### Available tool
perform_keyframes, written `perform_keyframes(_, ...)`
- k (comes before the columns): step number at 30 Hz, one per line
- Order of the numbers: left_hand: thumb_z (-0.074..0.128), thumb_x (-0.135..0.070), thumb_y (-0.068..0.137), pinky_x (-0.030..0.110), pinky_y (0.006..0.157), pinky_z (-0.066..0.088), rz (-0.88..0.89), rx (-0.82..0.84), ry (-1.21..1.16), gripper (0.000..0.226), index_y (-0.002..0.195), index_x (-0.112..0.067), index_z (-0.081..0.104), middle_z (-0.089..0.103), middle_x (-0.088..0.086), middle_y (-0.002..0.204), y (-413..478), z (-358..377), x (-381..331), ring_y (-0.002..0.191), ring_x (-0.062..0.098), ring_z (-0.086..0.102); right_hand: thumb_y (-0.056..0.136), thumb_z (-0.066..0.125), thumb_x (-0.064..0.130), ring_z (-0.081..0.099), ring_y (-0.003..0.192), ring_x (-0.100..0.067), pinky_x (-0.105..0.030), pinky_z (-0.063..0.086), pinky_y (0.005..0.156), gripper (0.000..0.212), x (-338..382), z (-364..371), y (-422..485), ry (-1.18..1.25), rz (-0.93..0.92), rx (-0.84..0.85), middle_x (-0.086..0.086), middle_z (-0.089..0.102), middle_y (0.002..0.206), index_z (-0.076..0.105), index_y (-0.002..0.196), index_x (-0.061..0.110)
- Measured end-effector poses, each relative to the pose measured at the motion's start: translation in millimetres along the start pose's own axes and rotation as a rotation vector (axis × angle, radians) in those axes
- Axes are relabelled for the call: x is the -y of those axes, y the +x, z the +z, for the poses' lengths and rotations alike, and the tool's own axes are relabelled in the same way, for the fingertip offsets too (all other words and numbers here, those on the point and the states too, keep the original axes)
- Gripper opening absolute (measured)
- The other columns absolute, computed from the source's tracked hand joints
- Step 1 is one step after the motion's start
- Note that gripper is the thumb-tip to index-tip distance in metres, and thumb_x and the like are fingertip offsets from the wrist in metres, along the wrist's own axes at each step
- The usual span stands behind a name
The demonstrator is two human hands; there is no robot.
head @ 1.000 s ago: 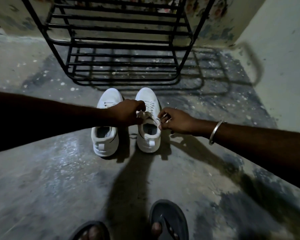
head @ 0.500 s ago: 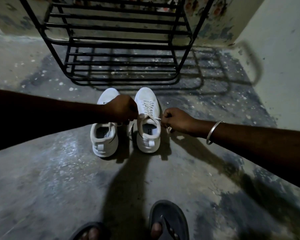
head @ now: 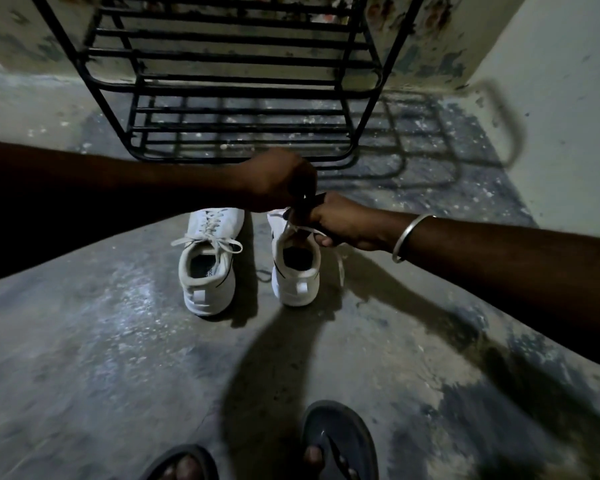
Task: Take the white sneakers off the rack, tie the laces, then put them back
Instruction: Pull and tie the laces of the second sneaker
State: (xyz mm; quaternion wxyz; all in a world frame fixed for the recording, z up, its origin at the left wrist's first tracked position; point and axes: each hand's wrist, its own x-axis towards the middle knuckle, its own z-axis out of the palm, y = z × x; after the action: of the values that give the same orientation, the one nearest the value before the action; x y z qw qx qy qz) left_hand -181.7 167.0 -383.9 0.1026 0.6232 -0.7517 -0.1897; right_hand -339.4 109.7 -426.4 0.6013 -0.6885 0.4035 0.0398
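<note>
Two white sneakers stand side by side on the concrete floor, heels toward me. The left sneaker [head: 209,261] has a tied bow across its tongue. Above the toe of the right sneaker [head: 296,271] my two hands meet. My right hand [head: 336,223] is closed around that sneaker's lace [head: 302,230], which runs up taut from the collar; a loose end hangs down its right side. My left hand [head: 278,181] is fisted just above and left of it, pinching the lace. The front half of the right sneaker is hidden by my hands.
A black metal shoe rack [head: 236,95] with bare slatted shelves stands just beyond the sneakers against the back wall. A pale wall [head: 568,109] closes the right side. My feet in dark sandals [head: 336,441] show at the bottom edge. A metal bangle [head: 409,237] is on my right wrist.
Both hands have come together and risen above the right sneaker's toe, drawing its lace upward. Half a second ago they were apart, one on each side of that sneaker.
</note>
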Motion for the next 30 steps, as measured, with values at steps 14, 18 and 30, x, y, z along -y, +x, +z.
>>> perform_keyframes(14, 0.077, -0.019, 0.081, 0.023, 0.064, 0.044, -0.060, -0.113, -0.120, 0.035, 0.114, -0.020, 0.063, 0.062, -0.012, 0.081, -34.8, 44.1, 3.5, 0.074, 0.011, 0.061, 0.098, 0.050, 0.023, 0.034, 0.033, -0.009, -0.018, 0.023, 0.041, 0.036, 4.4, -8.2, 6.0, 0.230, 0.018, -0.222, -0.013, 0.067, 0.062, 0.066, 0.113, -0.006)
perform_keyframes(18, 0.075, -0.019, 0.083, 0.026, 0.068, 0.049, -0.050, -0.141, -0.109, 0.032, 0.114, -0.021, 0.068, 0.066, -0.010, 0.081, -26.5, 49.4, 0.2, 0.070, 0.005, 0.056, 0.099, 0.048, 0.021, 0.035, 0.036, -0.012, -0.017, 0.023, 0.039, 0.034, 3.5, -4.6, 2.9, 0.253, 0.016, -0.225, -0.013, 0.069, 0.059, 0.063, 0.118, -0.003)
perform_keyframes(30, 0.067, -0.019, 0.091, 0.022, 0.053, 0.052, -0.141, -0.219, -0.560, 0.007, 0.091, -0.012, 0.068, 0.072, 0.004, 0.076, -30.1, 38.0, 2.0, 0.062, 0.011, 0.070, 0.102, 0.046, 0.020, 0.063, 0.065, -0.018, -0.022, 0.034, 0.044, 0.028, -3.2, -14.2, 0.6, -0.019, -0.090, -0.174, -0.013, 0.073, 0.089, 0.065, 0.108, 0.000)
